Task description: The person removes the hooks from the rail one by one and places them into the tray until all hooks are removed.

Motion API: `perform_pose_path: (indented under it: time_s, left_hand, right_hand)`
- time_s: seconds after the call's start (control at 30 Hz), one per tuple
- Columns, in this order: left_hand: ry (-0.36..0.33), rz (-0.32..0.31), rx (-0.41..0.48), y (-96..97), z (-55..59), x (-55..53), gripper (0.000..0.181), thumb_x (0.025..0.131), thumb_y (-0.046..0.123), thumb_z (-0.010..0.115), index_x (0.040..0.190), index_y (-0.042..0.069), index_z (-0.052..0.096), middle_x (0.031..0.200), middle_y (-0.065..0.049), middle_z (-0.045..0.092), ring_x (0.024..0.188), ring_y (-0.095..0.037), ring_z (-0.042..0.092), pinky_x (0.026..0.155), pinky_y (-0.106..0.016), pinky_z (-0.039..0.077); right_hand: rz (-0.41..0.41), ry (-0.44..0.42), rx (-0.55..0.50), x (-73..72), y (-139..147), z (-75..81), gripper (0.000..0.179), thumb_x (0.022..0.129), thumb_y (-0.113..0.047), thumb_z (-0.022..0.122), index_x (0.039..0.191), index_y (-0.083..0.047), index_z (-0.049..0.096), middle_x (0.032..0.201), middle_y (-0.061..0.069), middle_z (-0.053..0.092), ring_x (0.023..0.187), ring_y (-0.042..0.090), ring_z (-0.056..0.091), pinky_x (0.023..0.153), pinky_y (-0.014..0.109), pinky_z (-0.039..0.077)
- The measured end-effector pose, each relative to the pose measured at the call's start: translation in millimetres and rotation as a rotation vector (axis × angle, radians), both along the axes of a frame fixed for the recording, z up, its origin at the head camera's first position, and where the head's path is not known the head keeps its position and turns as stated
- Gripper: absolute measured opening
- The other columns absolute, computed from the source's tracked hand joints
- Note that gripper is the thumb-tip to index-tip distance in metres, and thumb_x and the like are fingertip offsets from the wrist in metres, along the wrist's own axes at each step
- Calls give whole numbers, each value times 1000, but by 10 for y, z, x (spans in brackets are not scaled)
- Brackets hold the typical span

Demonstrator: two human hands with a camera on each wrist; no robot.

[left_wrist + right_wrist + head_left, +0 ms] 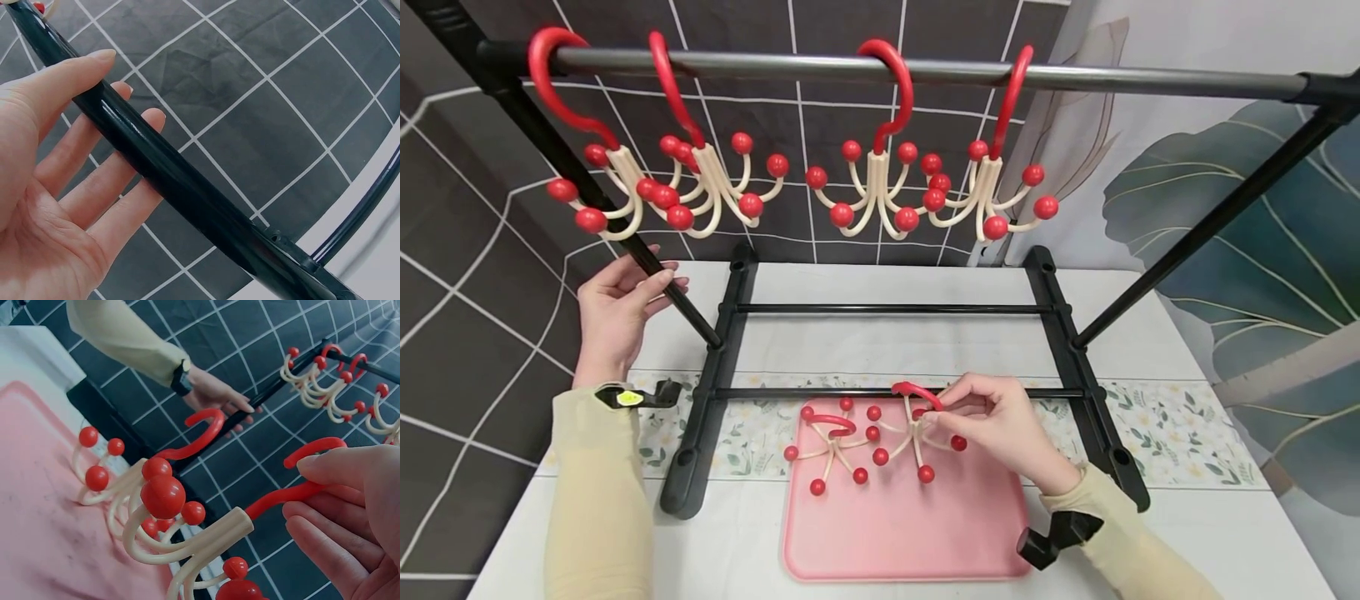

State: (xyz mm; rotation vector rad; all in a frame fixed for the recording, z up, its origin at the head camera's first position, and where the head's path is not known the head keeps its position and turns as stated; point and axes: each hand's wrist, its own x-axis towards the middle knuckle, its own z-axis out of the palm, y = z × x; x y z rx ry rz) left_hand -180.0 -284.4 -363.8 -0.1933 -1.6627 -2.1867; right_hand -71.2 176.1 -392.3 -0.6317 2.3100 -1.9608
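Note:
My right hand pinches the red hook of a cream multi-arm hanger with red ball tips, over the back of the pink tray. A second such hanger is beside it on the tray, at the left. At the far left, my left hand holds the slanted black post of a rack, thumb on one side and fingers behind. Several like hangers hang from the rack's top bar, among them one at the right.
The rack's black feet stand on a white table, joined by two low crossbars. Dark cloth with a white grid covers the left and back. A leaf-patterned curtain hangs at the right.

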Motion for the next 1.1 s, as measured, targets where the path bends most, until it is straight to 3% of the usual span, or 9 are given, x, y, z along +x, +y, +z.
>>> perform_pose_path:
  time_s: [0.17,0.43,0.53,0.73,1.0,1.1]
  left_hand:
    - [-2,0,10,0,2,4,36,88,-12,73,123,-13,65,97,-15,75,78,-24,76,77,-34,61]
    - [-5,1,7,2,6,3,36,88,-12,73,124,-12,65,98,-16,75,79,-24,76,78,-33,61]
    - [-5,-3,9,2,4,-2,36,88,-11,73,124,-12,65,98,-15,75,79,-24,76,78,-33,61]
    - [1,-11,23,6,-5,-2,37,88,-12,73,124,-13,64,98,-16,75,78,-25,76,77,-34,61]
    - [3,-9,17,14,-3,7,36,88,-11,73,124,-13,64,97,-16,75,78,-24,76,78,-34,61]
    - [0,-4,8,14,3,11,36,89,-10,73,124,-12,65,98,-16,75,79,-24,76,78,-34,60]
  right_hand:
    - [2,-1,0,-3,-35,-80,15,80,11,82,89,1,74,89,13,74,77,26,75,68,37,63]
    - [24,-27,-24,1,-85,-196,15,80,13,80,89,2,73,88,17,74,77,34,75,66,38,63]
    - [28,-28,-37,5,-105,-235,16,80,17,77,89,4,72,89,21,73,77,27,76,67,36,63]
    - [40,-24,-39,20,-150,-302,18,79,17,78,87,2,72,90,15,74,79,15,75,68,37,63]
    - [44,-48,-19,46,-155,-353,17,80,11,82,86,-1,73,91,12,74,79,22,75,65,38,63]
    - [54,-76,-24,50,-153,-359,16,79,7,84,85,-2,72,88,11,74,74,29,75,63,39,63]
